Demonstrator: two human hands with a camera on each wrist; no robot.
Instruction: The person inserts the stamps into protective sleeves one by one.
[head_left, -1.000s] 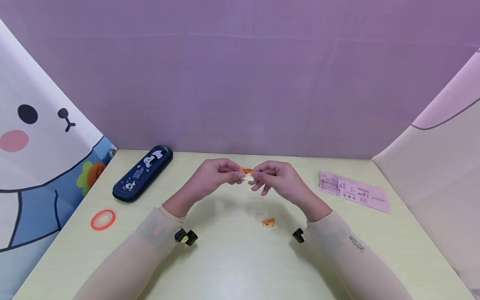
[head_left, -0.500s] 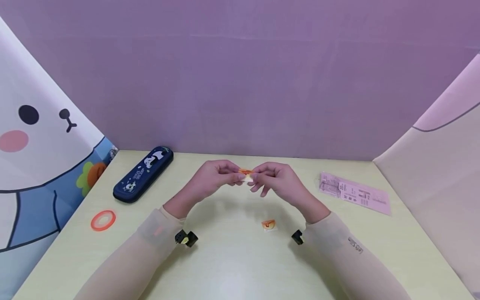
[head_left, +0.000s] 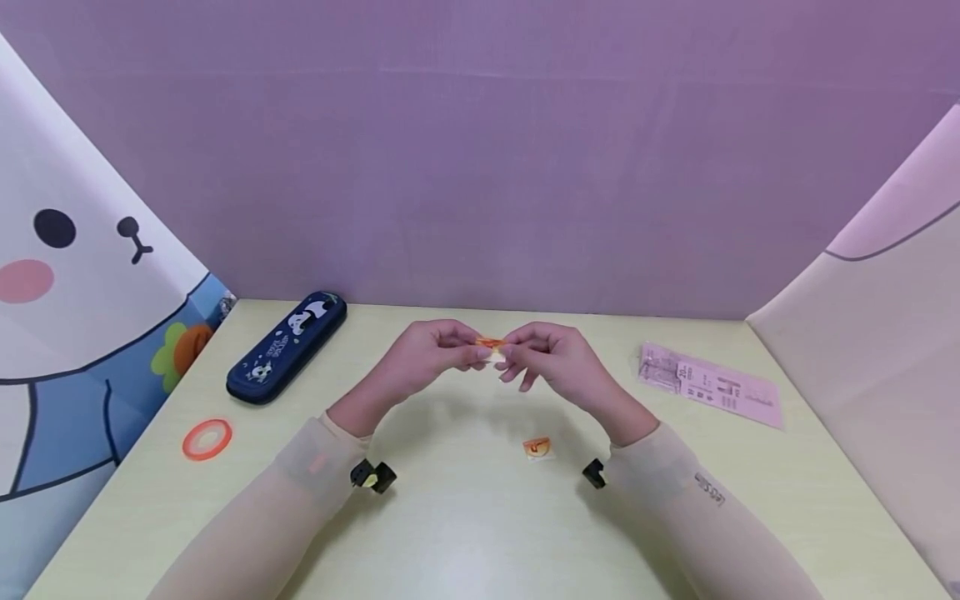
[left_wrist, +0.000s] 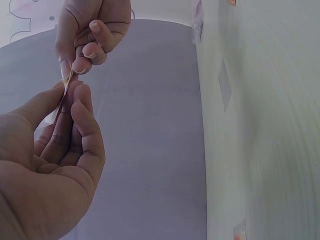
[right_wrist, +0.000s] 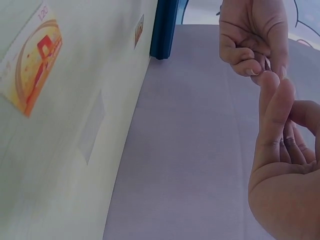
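Both hands are raised over the middle of the table, fingertips almost meeting. Between them is a small orange and white postage stamp (head_left: 492, 342), seen edge-on in the left wrist view. My left hand (head_left: 435, 354) pinches its left side between thumb and fingers. The right hand (head_left: 551, 354) pinches the opposite side, its other fingers loosely curled below. Fingertips cover much of the stamp. Another orange stamp (head_left: 537, 448) lies on the table nearer me; in the right wrist view this loose stamp (right_wrist: 37, 60) shows a 1.20 mark and a toothed edge.
A dark blue pencil case (head_left: 287, 347) with panda pictures lies at the back left. In front of it is an orange-red tape roll (head_left: 207, 439). A pink printed packet (head_left: 712, 383) lies right. A flat grey piece (right_wrist: 91, 127) shows on the table in both wrist views.
The two hands and the pinched stamp stay nearly in place, with only a slight shift of the right fingers. Things on the table have not moved.
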